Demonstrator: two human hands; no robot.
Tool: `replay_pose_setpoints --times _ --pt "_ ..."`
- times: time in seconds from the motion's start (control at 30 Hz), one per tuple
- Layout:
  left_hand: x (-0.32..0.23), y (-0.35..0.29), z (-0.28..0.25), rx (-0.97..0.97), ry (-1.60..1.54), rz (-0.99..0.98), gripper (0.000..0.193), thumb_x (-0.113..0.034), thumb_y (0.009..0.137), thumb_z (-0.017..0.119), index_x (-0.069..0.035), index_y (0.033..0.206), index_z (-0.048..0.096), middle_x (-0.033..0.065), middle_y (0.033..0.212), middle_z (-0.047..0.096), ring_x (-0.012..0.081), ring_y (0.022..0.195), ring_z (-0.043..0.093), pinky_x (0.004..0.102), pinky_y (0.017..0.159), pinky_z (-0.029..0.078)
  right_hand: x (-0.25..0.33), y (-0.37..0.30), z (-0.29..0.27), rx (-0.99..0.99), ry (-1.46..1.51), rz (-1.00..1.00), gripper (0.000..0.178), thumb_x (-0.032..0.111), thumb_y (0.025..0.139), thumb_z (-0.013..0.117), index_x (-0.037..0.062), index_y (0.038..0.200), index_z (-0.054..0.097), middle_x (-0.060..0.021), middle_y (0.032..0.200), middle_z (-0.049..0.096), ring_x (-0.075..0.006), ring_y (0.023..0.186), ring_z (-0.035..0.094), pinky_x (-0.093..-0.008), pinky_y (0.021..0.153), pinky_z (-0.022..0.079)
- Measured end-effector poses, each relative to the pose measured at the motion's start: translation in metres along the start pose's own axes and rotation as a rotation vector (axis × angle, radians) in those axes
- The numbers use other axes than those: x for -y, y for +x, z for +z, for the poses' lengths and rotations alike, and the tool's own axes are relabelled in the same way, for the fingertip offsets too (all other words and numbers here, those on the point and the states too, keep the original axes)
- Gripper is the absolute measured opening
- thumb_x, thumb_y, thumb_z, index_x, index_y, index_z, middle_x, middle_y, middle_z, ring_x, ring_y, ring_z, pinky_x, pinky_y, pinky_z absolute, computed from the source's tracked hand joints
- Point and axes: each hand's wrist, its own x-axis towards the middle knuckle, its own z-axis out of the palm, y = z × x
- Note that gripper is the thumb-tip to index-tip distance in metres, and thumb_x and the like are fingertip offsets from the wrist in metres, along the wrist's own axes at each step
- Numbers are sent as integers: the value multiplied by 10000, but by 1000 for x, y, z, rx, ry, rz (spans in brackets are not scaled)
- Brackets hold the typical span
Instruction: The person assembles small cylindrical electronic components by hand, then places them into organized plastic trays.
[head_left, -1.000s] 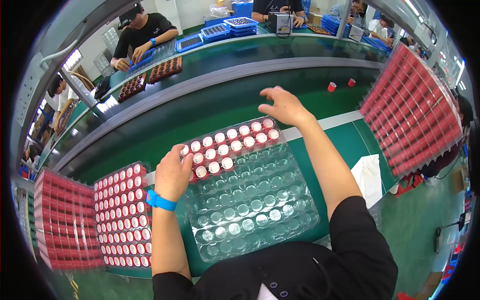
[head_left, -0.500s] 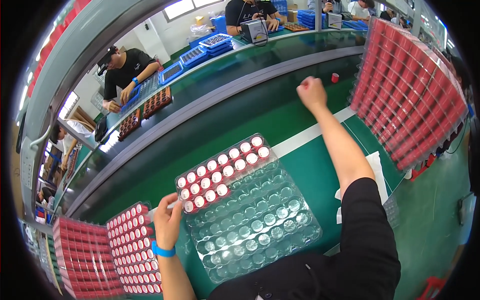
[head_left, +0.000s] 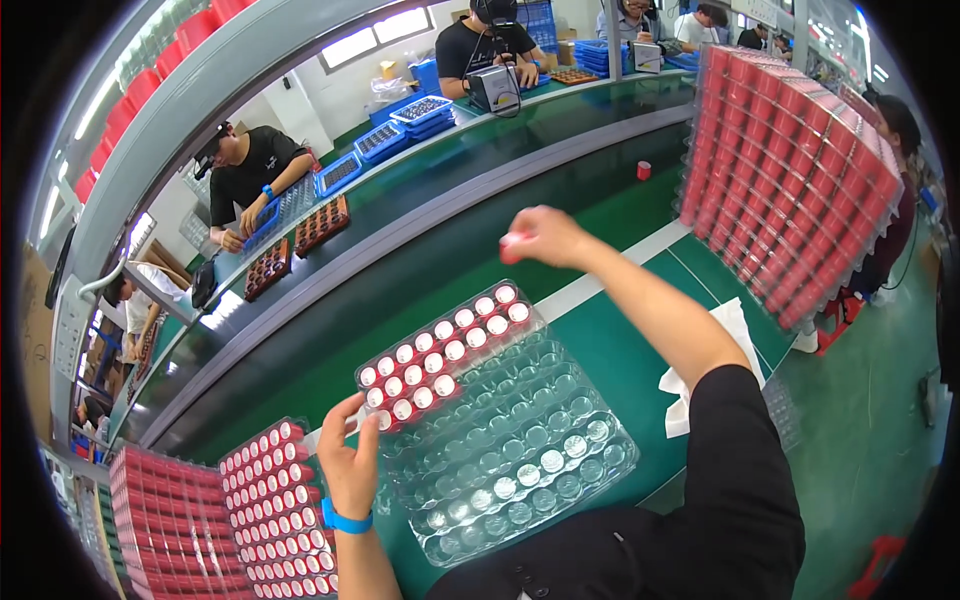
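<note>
In front of me a clear plastic tray (head_left: 540, 450) lies tilted across the green belt and the bench. Red cylinders (head_left: 455, 350) with white round tops fill its far rows, and the third row is partly filled; the nearer pockets hold none. At the tray's left edge, my left hand (head_left: 350, 465) grips the rim with thumb and fingers, close to the row's end cylinder. Above the tray's far right corner, my right hand (head_left: 552, 238) pinches a red cylinder (head_left: 515, 245) with a white end, slightly blurred. Another red cylinder (head_left: 644, 171) stands alone on the far belt.
A tall stack of filled trays (head_left: 790, 180) rises at the right. More filled trays (head_left: 275, 510) stand at the lower left. White paper (head_left: 735, 330) lies by my right elbow. A metal rail (head_left: 440, 185) crosses beyond the belt, and co-workers sit behind it with blue trays (head_left: 380, 143).
My right hand has come left and nearer, from beside the lone cylinder to above the tray, now visibly with a red cylinder. My left hand stays at the tray's edge.
</note>
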Motion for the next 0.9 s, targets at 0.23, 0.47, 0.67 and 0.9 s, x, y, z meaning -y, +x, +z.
replay_pose_setpoints --times 0.23,0.47,0.67,0.9 --pt "-86 31 26 -60 -85 495 501 -7 741 820 -30 1176 573 132 1211 596 224 1024 619 331 891 503 193 -90 24 312 460 -252 410 379 766 780 29 966 708 -104 953 676 -187 898 648 -324 783 502" --pt "-75 34 -15 100 -595 223 379 -2 868 704 2 1226 580 102 1172 619 173 1079 607 311 926 499 205 -103 36 438 1011 -71 400 11 874 696 -14 1259 589 -107 1153 663 -168 1059 666 -313 871 582" --pt "-64 43 -33 231 -921 -133 329 -125 949 654 5 1245 590 118 1134 664 175 952 682 308 847 561 208 -103 45 363 988 -86 368 128 939 662 2 1275 581 -98 993 705 -157 822 723 -271 688 602" --pt "-59 48 -21 314 -1001 -204 391 -79 935 660 12 1304 566 145 1159 665 204 947 711 329 867 593 203 -99 43 327 939 -2 375 158 950 654 0 1281 576 -105 938 714 -160 750 729 -269 630 602"
